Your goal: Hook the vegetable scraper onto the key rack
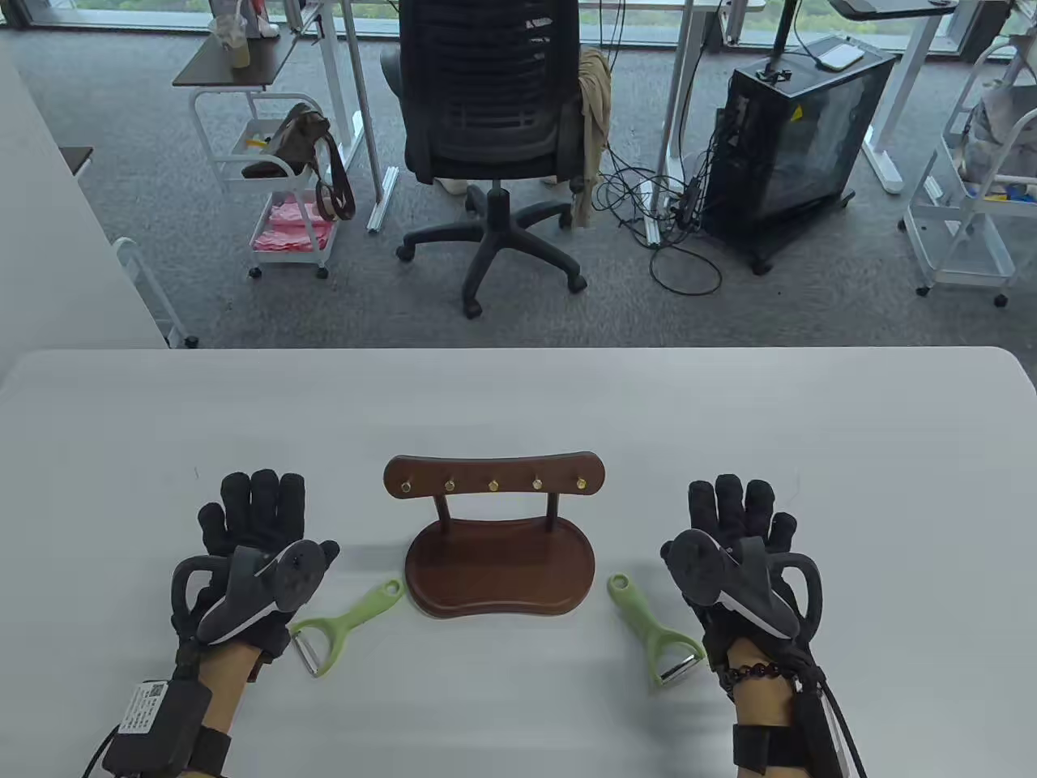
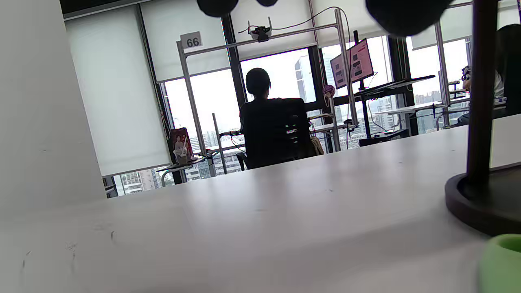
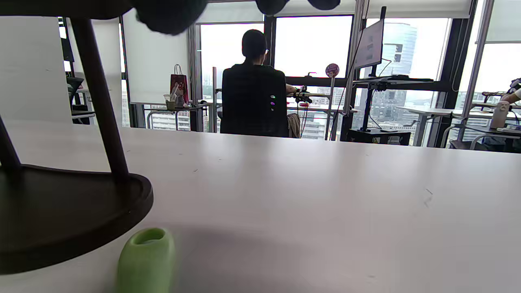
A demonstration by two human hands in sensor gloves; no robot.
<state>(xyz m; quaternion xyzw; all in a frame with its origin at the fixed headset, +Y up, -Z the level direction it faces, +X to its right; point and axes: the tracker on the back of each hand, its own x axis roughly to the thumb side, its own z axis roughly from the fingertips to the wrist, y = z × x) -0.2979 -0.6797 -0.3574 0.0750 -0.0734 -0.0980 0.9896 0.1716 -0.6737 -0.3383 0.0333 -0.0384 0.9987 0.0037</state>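
Observation:
A brown wooden key rack (image 1: 494, 478) with several brass hooks stands on its oval base (image 1: 498, 567) at the table's middle. Two green vegetable scrapers lie flat beside the base: one on the left (image 1: 344, 618), one on the right (image 1: 652, 628). My left hand (image 1: 251, 527) rests flat on the table left of the left scraper, fingers spread, holding nothing. My right hand (image 1: 741, 527) rests flat to the right of the right scraper, also empty. The rack base (image 2: 484, 195) and a scraper tip (image 2: 502, 260) show in the left wrist view. The right wrist view shows the base (image 3: 61, 207) and a scraper handle (image 3: 146, 260).
The white table (image 1: 810, 454) stretches wide behind the rack. Beyond its far edge stand an office chair (image 1: 490, 138), a rolling cart (image 1: 283, 186) and a black computer case (image 1: 794, 138) on the carpet.

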